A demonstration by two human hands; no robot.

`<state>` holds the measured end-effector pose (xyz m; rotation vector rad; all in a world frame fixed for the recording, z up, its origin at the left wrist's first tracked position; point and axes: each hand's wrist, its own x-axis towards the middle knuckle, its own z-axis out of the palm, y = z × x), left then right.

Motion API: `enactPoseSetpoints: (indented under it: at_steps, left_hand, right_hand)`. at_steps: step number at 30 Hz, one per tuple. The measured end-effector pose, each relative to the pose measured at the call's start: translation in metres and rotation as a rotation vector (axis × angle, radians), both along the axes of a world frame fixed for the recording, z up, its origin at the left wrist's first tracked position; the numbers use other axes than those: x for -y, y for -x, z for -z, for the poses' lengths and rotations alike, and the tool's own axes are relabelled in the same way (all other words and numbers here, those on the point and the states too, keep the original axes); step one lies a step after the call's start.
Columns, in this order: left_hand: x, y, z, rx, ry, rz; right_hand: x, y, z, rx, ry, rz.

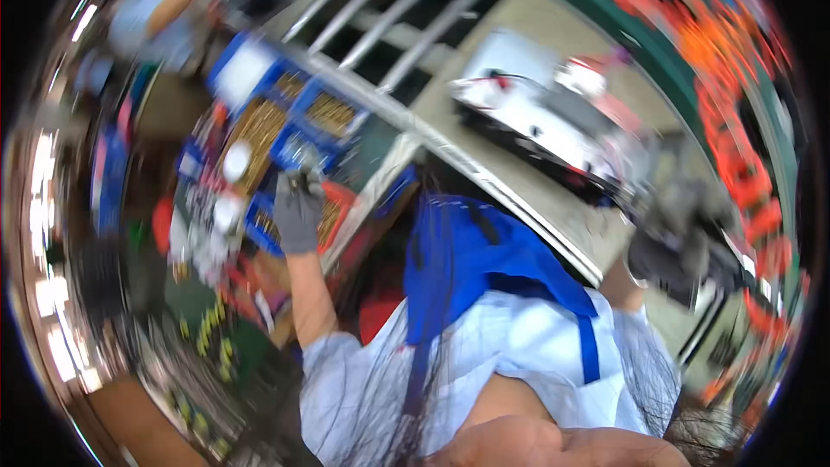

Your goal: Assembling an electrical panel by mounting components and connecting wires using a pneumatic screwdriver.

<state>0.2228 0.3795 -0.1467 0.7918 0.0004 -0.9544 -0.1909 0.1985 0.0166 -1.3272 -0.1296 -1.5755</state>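
Head view shows my gloved left hand (299,210) closed on a small dark part over the blue bins (285,134), my blurred right hand (683,246) unreadable, so I'd steady first.

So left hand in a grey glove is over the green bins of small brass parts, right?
Not quite: the bins are blue, not green. The head view shows the left hand in a grey glove reaching over them, and they do hold small brass-coloured parts.
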Motion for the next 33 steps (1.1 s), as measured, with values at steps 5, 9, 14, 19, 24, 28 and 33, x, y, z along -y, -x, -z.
enactPoseSetpoints:
  at_steps: [5, 9, 14, 19, 24, 28, 33]
  left_hand:
    - [0.122, 0.165, -0.036, -0.069, 0.136, 0.685]
    - [0.171, 0.269, -0.062, 0.027, 0.048, 0.917]
    - [0.203, 0.331, -0.069, -0.026, 0.01, 0.916]
    - [0.221, 0.365, -0.074, -0.013, 0.057, 0.91]
    - [0.241, 0.388, -0.084, 0.096, 0.032, 0.898]
    - [0.261, 0.402, -0.082, 0.139, 0.012, 0.927]
    - [0.295, 0.414, -0.107, 0.403, -0.2, 1.092]
  right_hand:
    - [0.016, 0.048, -0.009, 0.001, 0.119, 0.061]
    - [0.018, 0.092, -0.001, 0.077, 0.125, 0.184]
    - [0.028, 0.139, 0.011, 0.115, 0.086, 0.238]
    - [0.051, 0.169, 0.021, 0.175, -0.009, 0.243]
    - [0.082, 0.193, 0.026, 0.206, -0.058, 0.175]
    - [0.1, 0.212, 0.037, 0.268, -0.11, 0.195]
    - [0.116, 0.234, 0.044, 0.446, -0.185, 0.223]
